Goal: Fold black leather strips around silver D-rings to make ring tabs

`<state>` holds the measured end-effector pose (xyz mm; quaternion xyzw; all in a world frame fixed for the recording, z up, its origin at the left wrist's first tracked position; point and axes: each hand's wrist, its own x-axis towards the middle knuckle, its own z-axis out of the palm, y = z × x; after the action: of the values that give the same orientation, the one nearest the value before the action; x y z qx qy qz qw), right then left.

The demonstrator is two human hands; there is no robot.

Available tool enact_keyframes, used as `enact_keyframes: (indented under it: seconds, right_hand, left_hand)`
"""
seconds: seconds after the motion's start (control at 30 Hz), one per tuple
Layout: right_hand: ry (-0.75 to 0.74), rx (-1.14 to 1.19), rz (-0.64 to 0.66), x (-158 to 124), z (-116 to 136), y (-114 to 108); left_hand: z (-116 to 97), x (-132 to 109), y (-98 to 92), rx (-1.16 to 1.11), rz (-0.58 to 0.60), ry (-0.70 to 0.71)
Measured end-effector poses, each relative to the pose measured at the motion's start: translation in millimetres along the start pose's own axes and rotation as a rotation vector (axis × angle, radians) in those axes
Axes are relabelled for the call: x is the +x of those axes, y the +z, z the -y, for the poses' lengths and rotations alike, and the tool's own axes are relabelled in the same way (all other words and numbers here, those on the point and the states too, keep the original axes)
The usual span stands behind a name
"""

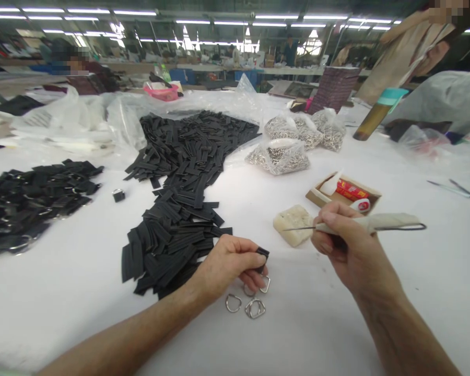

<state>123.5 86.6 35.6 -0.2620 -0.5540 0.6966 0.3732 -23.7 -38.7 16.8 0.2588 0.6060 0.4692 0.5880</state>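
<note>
My left hand point(238, 261) pinches a small folded black strip point(262, 256), with a metal ring point(265, 284) at its fingertips. Just below lie loose metal rings point(255, 308). My right hand point(342, 235) is closed round a wrapped tool point(376, 223) with a thin pointed tip, which is over a pale waxy block point(293, 224). Left of my left hand spreads a heap of black strips point(180, 209). One black piece with a ring point(118, 195) sits apart, near a pile of such pieces point(35, 198) at the far left.
An open cardboard box point(317, 194) with a red packet stands behind my right hand. Bags of metal rings point(278, 156), a bottle point(378, 116), tweezers point(450, 188) and a pink basket point(162, 93) are farther back on the white table point(102, 292). A person point(403, 52) stands at the upper right.
</note>
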Motion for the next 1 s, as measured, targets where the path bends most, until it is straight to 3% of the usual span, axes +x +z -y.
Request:
enact_keyframes:
  seconds: [0.2, 0.37, 0.53, 0.7, 0.87, 1.0]
  right_hand:
    - [-0.031, -0.060, -0.022, -1, -3, 2]
    - [-0.078, -0.290, -0.065, -5, -2, 5]
    - [-0.218, -0.577, -0.101, -8, -2, 5]
    - [-0.282, -0.635, -0.063, -5, -5, 2]
    - [-0.271, -0.642, -0.101, -4, -4, 2]
    - [-0.345, -0.673, -0.038, -7, -7, 2]
  left_hand:
    - [1, 2, -3.0, -0.062, -0.019, 0.028]
    - [0, 2, -3.7, -0.110, -0.046, 0.027]
    - [2, 0, -2.1, -0.108, -0.064, 0.048]
    - [-9, -8, -5.3, -0.062, -0.086, 0.091]
    - [-35, -31, -36.4, 0.064, -0.347, 0.263]
    - [-50, -60, -85.3, 0.282, -0.754, 0.363]
